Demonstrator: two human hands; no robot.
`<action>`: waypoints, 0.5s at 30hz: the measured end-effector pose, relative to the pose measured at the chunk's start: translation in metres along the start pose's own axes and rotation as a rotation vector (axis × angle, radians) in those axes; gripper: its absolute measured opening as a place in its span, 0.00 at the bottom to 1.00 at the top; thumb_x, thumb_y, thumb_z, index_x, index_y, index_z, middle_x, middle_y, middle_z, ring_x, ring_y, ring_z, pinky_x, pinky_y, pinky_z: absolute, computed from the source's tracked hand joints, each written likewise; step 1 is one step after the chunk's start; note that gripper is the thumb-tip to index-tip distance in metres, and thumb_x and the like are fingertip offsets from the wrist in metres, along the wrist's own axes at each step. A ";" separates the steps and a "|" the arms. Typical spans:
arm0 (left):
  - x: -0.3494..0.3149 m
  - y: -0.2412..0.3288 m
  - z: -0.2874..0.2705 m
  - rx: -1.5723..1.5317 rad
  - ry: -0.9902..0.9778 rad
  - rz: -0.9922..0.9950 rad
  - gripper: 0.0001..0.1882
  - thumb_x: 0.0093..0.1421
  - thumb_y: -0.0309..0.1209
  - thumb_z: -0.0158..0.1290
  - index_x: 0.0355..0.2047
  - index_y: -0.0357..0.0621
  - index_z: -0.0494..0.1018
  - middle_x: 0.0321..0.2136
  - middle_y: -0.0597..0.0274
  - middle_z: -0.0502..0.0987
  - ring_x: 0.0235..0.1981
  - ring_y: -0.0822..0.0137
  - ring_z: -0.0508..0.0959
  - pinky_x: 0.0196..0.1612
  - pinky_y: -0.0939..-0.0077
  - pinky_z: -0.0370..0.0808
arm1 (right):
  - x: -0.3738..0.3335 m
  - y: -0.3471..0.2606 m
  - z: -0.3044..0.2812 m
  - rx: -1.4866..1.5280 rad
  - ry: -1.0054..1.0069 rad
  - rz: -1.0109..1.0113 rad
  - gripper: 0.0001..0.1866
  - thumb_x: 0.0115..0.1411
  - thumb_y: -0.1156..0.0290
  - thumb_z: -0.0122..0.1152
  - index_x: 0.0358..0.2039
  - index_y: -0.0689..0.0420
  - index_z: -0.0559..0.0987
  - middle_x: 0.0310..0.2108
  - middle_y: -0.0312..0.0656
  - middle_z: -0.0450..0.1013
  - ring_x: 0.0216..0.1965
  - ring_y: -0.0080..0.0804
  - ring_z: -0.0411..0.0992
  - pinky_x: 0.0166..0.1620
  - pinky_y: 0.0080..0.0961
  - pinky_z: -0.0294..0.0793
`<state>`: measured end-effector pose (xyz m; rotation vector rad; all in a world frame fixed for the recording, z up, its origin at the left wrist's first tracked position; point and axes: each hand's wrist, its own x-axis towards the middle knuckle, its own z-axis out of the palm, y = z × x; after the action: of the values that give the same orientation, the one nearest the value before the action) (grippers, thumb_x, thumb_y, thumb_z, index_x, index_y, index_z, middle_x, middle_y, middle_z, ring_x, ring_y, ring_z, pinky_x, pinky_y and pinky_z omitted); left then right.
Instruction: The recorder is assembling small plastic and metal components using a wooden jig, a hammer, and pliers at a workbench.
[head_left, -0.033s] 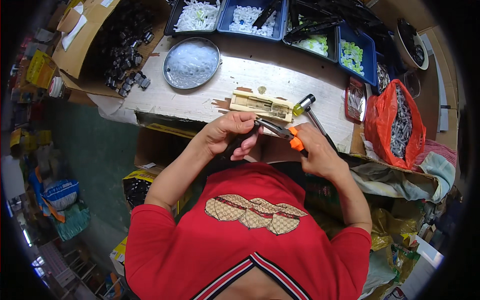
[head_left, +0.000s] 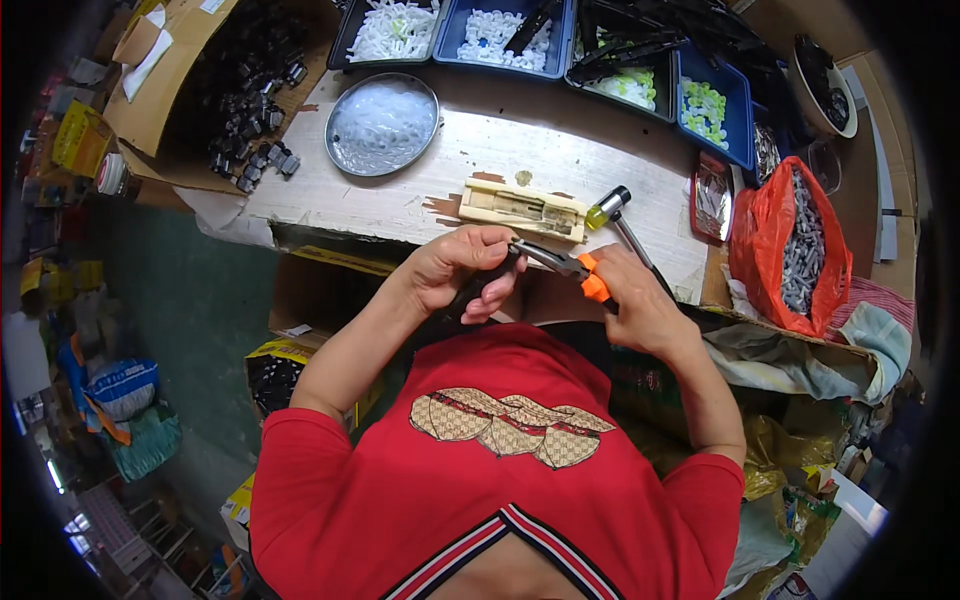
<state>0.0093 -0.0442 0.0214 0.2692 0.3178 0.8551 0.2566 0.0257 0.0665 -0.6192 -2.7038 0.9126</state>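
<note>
My left hand point(head_left: 463, 268) is closed around a dark, elongated part point(head_left: 478, 288) in front of the bench edge, its fingers hiding much of it. In my right hand point(head_left: 643, 305) are pliers point(head_left: 556, 259) with orange-and-black handles. Their metal jaws point left and meet the end of the dark part beside my left thumb; the exact contact is too small to make out. Just beyond my hands, a cream-coloured fixture block point(head_left: 523, 211) with a recessed slot lies on the bench. A mallet point(head_left: 608, 208) with a yellow-and-black head rests to its right, the handle running down behind my right hand.
Along the back of the white bench point(head_left: 480, 130) stand blue bins point(head_left: 738, 110) of small white and yellow-green parts. A round dish point(head_left: 382, 125) holds clear pieces. Black parts fill a carton point(head_left: 170, 125) at left. At right sit a red bag point(head_left: 745, 255) of grey pieces and a red tray point(head_left: 697, 200).
</note>
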 end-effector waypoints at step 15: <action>-0.168 -0.066 -0.169 1.667 1.379 -0.251 0.29 0.55 0.51 0.48 0.48 0.41 0.64 0.30 0.46 0.74 0.34 0.55 0.76 0.36 0.59 0.73 | -0.072 0.054 -0.010 -0.618 0.370 0.574 0.15 0.49 0.70 0.59 0.37 0.61 0.71 0.38 0.48 0.64 0.40 0.45 0.63 0.40 0.36 0.62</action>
<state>-0.1117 -0.1973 -0.1298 1.1171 2.3111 0.1847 0.3408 0.0374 0.0357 -1.5600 -2.4596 -0.0089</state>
